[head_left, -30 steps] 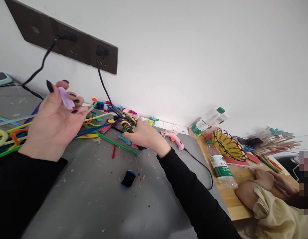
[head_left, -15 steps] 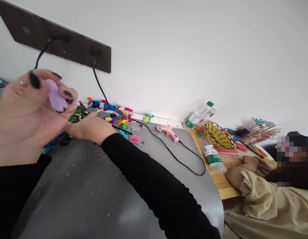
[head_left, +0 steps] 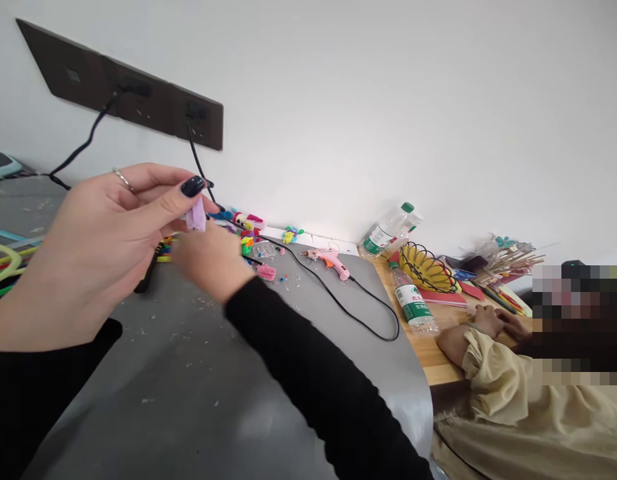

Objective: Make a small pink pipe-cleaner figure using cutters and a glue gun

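My left hand [head_left: 123, 247] pinches a small lilac fuzzy piece [head_left: 195, 217], which looks like bent pipe cleaner, between thumb and fingers above the grey table cover [head_left: 188, 387]. Just below and right of it is my right hand [head_left: 208, 257], close up against the lilac piece. Motion smears its fingers, so whether it holds anything does not show. Behind both hands, partly covered, lies a black-handled tool [head_left: 147, 272]. Colourful pipe-cleaner figures [head_left: 249, 237] stand along the wall, and a pink pipe-cleaner bundle [head_left: 265, 272] lies in front of them.
A pink glue gun [head_left: 328, 260] lies by the wall, its black cord [head_left: 358, 320] looping across the cover. Loose pipe cleaners [head_left: 11, 263] are at far left. Rightward are water bottles [head_left: 413, 303], a yellow basket [head_left: 428, 270] and another person's arms [head_left: 468, 340].
My left hand has moved right and turned, bringing the lilac piece to my right hand. My right hand has moved right, away from the pliers. The view has shifted slightly.
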The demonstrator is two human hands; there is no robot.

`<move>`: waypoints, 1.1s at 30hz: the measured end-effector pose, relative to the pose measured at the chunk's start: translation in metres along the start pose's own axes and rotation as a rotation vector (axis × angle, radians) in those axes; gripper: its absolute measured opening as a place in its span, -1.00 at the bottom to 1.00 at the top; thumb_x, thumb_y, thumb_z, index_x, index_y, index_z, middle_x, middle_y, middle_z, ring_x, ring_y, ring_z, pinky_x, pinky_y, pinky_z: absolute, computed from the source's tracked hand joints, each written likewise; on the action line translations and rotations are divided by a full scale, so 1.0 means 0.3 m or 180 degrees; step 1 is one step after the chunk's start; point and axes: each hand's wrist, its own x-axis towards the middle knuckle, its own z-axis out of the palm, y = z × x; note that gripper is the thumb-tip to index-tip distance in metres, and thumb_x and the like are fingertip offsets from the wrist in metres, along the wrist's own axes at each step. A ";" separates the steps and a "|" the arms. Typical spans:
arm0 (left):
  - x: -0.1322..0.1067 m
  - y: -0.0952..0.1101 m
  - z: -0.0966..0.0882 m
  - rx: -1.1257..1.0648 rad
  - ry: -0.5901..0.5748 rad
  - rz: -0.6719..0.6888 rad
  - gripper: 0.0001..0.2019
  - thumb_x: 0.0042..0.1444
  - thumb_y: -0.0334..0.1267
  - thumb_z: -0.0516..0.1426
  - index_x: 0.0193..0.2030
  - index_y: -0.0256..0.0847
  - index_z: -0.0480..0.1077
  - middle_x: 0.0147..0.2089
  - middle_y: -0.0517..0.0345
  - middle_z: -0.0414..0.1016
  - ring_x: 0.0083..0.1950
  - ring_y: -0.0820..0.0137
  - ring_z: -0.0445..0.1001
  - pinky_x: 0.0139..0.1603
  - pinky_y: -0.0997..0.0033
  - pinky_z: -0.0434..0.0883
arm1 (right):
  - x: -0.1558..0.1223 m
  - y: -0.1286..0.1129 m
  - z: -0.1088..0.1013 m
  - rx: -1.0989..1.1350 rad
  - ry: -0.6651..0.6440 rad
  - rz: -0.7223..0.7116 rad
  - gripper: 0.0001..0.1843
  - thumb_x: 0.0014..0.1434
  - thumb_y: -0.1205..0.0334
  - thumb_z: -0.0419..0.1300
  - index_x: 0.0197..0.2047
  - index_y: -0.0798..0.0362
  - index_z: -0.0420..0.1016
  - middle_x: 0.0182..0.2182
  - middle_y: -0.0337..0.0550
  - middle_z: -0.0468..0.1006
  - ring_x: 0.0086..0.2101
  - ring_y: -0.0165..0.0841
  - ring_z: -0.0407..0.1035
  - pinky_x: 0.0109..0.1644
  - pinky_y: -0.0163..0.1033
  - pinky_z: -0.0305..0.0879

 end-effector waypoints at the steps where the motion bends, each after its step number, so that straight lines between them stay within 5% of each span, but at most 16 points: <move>1: 0.006 -0.016 -0.006 0.0024 -0.0064 -0.0081 -0.88 0.08 -0.37 0.32 -0.21 -0.23 0.60 -0.38 0.16 0.57 -0.36 0.44 0.56 -0.33 0.52 0.54 | -0.042 0.064 -0.047 -0.0217 0.0121 0.0253 -0.79 0.34 0.33 0.12 0.01 0.14 0.47 0.02 0.09 0.62 0.04 -0.08 0.54 0.00 -0.03 0.51; 4: 0.026 -0.086 0.003 0.0293 -0.0483 -0.0407 -0.82 0.11 -0.37 0.28 -0.13 -0.24 0.56 -0.39 0.18 0.55 -0.39 0.46 0.51 -0.38 0.54 0.48 | -0.184 0.295 -0.182 -0.1006 0.0326 0.1409 -0.65 0.38 0.43 0.00 0.13 0.07 0.46 0.02 0.08 0.64 0.00 -0.16 0.55 -0.01 -0.17 0.44; 6: 0.039 -0.144 0.033 0.0597 -0.0929 -0.0538 -0.80 0.16 -0.32 0.23 -0.06 -0.22 0.54 -0.40 0.18 0.53 -0.37 0.43 0.50 -0.39 0.52 0.45 | -0.266 0.452 -0.235 -0.1195 0.0431 0.1815 -0.66 0.39 0.44 -0.02 0.12 0.22 0.46 0.08 0.31 0.58 0.07 -0.05 0.51 0.02 -0.11 0.39; 8: 0.052 -0.200 0.072 0.1125 -0.1152 -0.0658 -0.81 0.18 -0.27 0.18 -0.10 -0.22 0.55 -0.38 0.15 0.53 -0.35 0.38 0.50 -0.39 0.48 0.45 | -0.321 0.584 -0.246 -0.1271 0.0398 0.2059 -0.72 0.39 0.42 0.02 0.02 0.28 0.51 0.03 0.42 0.58 0.04 0.00 0.52 -0.01 -0.09 0.36; 12: 0.072 -0.296 0.123 0.2016 -0.1543 -0.0781 -0.74 0.19 -0.16 0.10 -0.08 -0.16 0.53 -0.30 0.13 0.55 -0.41 0.34 0.50 -0.44 0.42 0.40 | -0.351 0.745 -0.195 -0.1240 0.0329 0.2107 -0.74 0.43 0.27 0.06 -0.14 0.17 0.56 -0.09 0.22 0.62 -0.06 -0.11 0.52 -0.11 -0.19 0.29; 16: 0.086 -0.373 0.097 0.2055 -0.1647 -0.0738 -0.66 0.17 -0.09 0.05 -0.04 -0.14 0.53 -0.39 0.16 0.46 -0.41 0.30 0.48 -0.47 0.42 0.35 | -0.348 0.813 -0.155 -0.1160 0.0397 0.1965 -0.73 0.47 0.22 0.04 -0.15 0.14 0.52 -0.11 0.11 0.62 -0.10 -0.18 0.49 -0.12 -0.22 0.25; 20: 0.090 -0.418 0.052 0.2370 -0.1715 -0.0535 -0.56 0.21 0.06 0.02 0.02 -0.10 0.55 -0.55 0.27 0.21 -0.55 0.32 0.25 -0.52 0.39 0.16 | -0.364 0.838 -0.145 -0.1126 0.0529 0.1937 -0.78 0.47 0.24 0.03 -0.07 0.15 0.47 -0.08 0.16 0.60 -0.08 -0.14 0.49 -0.11 -0.21 0.24; 24: 0.077 -0.422 0.045 0.2696 -0.2032 -0.0300 -0.51 0.24 0.11 -0.02 0.08 -0.10 0.53 -0.55 0.26 0.24 -0.56 0.31 0.24 -0.51 0.38 0.13 | -0.379 0.842 -0.134 -0.0900 0.0842 0.2040 -0.81 0.46 0.27 0.00 -0.06 0.13 0.41 -0.20 0.14 0.60 -0.21 -0.14 0.50 -0.22 -0.20 0.21; 30: 0.060 -0.447 0.028 0.3000 -0.2594 0.0583 -0.68 0.26 -0.07 0.09 0.06 0.01 0.56 -0.04 0.08 0.56 -0.29 0.29 0.50 -0.33 0.38 0.31 | -0.363 0.841 -0.082 0.0313 0.1687 0.1365 -0.74 0.41 0.18 -0.03 0.04 0.06 0.39 -0.21 -0.01 0.58 -0.31 -0.22 0.46 -0.21 -0.15 0.33; 33: 0.058 -0.471 0.009 0.3131 -0.2706 0.0773 -0.64 0.33 -0.13 0.00 0.07 0.07 0.59 -0.03 0.08 0.53 -0.25 0.29 0.53 -0.30 0.38 0.33 | -0.351 0.829 -0.059 0.0607 0.1699 0.1093 -0.68 0.38 0.16 -0.02 0.11 0.05 0.37 -0.30 -0.08 0.56 -0.34 -0.24 0.44 -0.24 -0.15 0.35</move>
